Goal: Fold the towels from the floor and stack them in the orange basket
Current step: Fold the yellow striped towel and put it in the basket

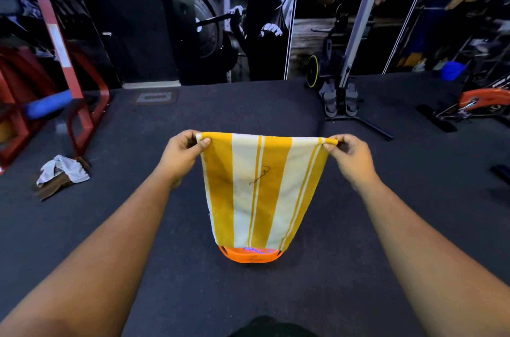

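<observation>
Striped towel (pixel 262 187) between both hands, above basket (pixel 249 255)

I stand on dark speckled gym flooring (pixel 248 295) — red steel rack (pixel 74 82) at left, photo-mural wall panels (pixel 237 13) ahead, rowing machine (pixel 342 93) at right.

We hold the yellow-and-white striped terry towel (pixel 262 187) by its top corners, left hand (pixel 183 153) at the left, right hand (pixel 349 155) at the right. It hangs before the orange plastic basket (pixel 249 255) on the dark rubber floor (pixel 138 226). A crumpled white-and-brown towel (pixel 62 175) lies far left, beside the red metal rack (pixel 80 104).
</observation>
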The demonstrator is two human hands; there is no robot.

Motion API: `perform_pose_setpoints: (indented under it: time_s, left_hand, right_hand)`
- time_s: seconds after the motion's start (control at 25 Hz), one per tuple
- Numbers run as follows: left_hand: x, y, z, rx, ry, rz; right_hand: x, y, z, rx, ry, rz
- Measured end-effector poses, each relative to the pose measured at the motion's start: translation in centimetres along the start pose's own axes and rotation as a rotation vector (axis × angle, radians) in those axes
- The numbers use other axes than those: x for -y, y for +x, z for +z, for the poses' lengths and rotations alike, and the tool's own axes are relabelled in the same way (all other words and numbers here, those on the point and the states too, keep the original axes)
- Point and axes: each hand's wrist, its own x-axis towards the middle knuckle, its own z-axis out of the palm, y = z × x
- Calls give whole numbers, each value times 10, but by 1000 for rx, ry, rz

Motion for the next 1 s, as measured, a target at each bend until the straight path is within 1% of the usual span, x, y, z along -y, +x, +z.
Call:
perform_pose_setpoints:
  time_s: [0.04,0.08,0.16,0.24,0.32,0.4,0.44,0.52,0.56,0.6,0.68,0.72,0.76,0.8,0.88,0.92,1.0]
  left_hand:
    - [-1,-2,2,3,-95,-37]
    - [-2,-3,4,-23,-117,-56]
    - [-5,-6,12,-121,-133,-57]
    - [-7,-10,22,-254,-164,-82]
    - [-2,-13,30,-334,-155,-153]
    - [3,-19,34,-339,-142,-191]
    - [4,-22,34,-330,-171,-176]
    - [-2,-25,29,-295,-224,-78]
    - [-4,-25,27,-286,-199,-50]
    - [-1,-19,27,-286,-130,-83]
    - [8,-9,30,-284,2,-268]
    - [12,-10,34,-288,27,-338]
    - [14,-12,40,-314,19,-364]
    - [13,-18,47,-347,10,-348]
    - [9,-33,61,-377,43,-233]
    - [7,-42,68,-364,51,-171]
    - [-2,-63,84,-325,17,-64]
  right_hand:
    - [2,0,1,23,116,73]
    - [4,-2,3,28,189,123]
    - [9,-6,10,-19,292,178]
    - [15,-11,18,-103,352,212]
    - [14,-15,25,-136,368,263]
    - [12,-19,30,-120,410,333]
    - [13,-19,29,-121,445,343]
    - [15,-15,25,-139,546,312]
    - [14,-11,24,-137,545,289]
    - [12,-6,25,-108,448,293]
    - [4,-2,36,-7,163,401]
    - [-2,-4,44,5,115,464]
    - [-7,-7,53,-28,149,495]
    - [-8,-14,60,-95,191,496]
    - [-3,-31,70,-211,163,379]
    - [0,-40,74,-232,132,293]
    - [11,-58,85,-208,150,110]
